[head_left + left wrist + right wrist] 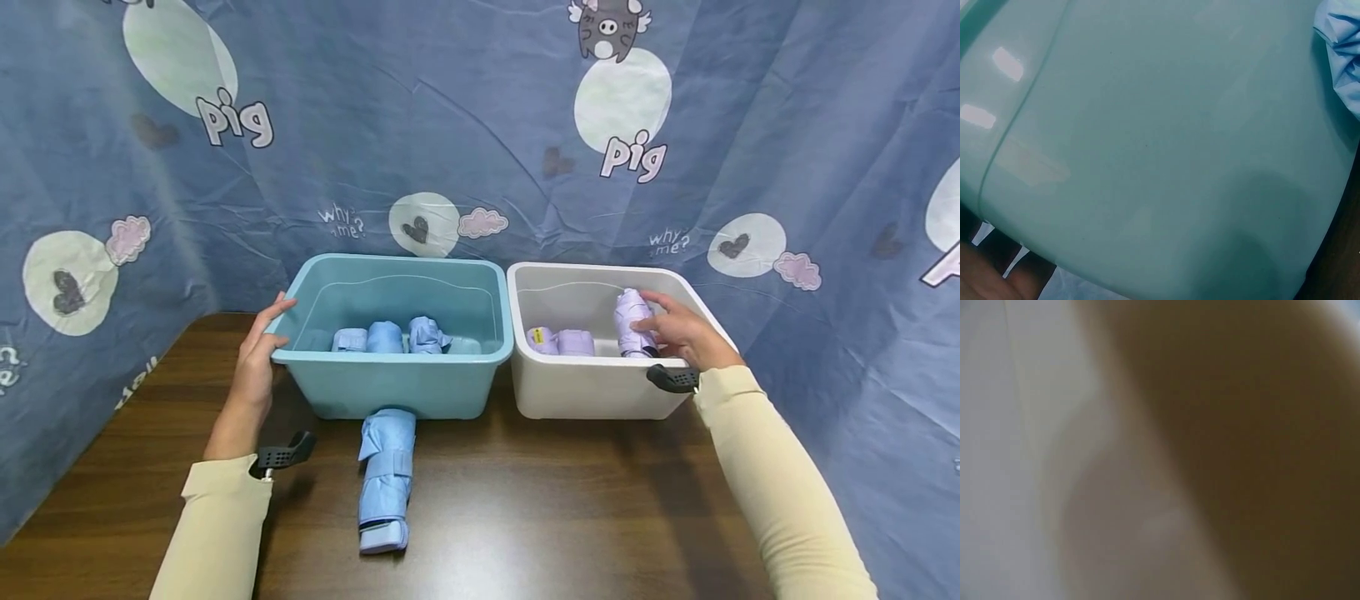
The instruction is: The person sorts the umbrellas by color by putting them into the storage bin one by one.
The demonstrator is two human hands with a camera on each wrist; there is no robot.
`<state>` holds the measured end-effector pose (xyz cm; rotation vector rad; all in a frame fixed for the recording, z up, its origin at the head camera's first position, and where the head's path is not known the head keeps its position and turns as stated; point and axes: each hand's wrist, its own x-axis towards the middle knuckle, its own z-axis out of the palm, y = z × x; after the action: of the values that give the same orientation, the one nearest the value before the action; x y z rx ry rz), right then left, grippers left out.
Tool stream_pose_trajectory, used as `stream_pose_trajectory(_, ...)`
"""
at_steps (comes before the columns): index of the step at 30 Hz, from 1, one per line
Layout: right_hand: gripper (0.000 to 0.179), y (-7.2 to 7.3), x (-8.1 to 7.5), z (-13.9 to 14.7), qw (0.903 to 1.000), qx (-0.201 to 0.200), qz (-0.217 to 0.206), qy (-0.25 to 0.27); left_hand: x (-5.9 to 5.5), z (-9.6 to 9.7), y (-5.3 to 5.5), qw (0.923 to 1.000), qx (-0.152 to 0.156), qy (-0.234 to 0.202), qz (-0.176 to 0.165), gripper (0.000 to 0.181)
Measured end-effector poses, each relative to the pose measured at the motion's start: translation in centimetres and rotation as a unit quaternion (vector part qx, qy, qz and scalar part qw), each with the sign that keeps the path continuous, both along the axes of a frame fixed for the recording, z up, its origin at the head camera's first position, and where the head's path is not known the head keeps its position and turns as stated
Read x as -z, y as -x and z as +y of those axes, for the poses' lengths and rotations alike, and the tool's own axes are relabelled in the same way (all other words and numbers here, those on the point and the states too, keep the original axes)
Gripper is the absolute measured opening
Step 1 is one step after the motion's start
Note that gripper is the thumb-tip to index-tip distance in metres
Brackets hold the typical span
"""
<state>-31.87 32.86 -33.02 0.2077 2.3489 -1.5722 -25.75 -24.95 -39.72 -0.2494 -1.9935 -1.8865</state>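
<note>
In the head view my right hand [678,329] grips a lavender folded umbrella [630,315] inside the white bin [592,387], thumb and fingers at its right side. The umbrella stands on end near the bin's right part. My left hand [258,354] rests against the left side of the teal bin [405,387], its fingertips and thumb at the rim. On the table in front of that bin lies a blue folded umbrella [387,483], wrapped with a strap. The right wrist view is a blur of pale and brown surfaces.
Inside the teal bin are three blue rolled bundles, one of them a crumpled bundle [426,335]. Two lavender bundles, including a left bundle [576,342], sit in the white bin. Both bins stand side by side on the wooden table [525,517], before a blue printed curtain [480,125].
</note>
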Motion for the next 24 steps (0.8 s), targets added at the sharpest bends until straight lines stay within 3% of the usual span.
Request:
stream_pose_trajectory(4,0.079,0.0,-0.1,0.0,0.9999,0.003,0.013,-0.003,-0.1,0.1,-0.1,1.0,-0.004,-0.002,0.0,0.058)
stream_pose_trajectory(11,0.071,-0.4,-0.3,0.0,0.9974,0.059,0.035,-0.024,0.1,0.2,-0.3,1.0,-0.001,-0.009,-0.003,0.058)
stream_pose_trajectory(24,0.067,-1.0,-0.5,-0.2,0.9977,0.062,0.028,0.008,0.1,0.1,0.0,1.0,0.002,-0.007,-0.006,0.058)
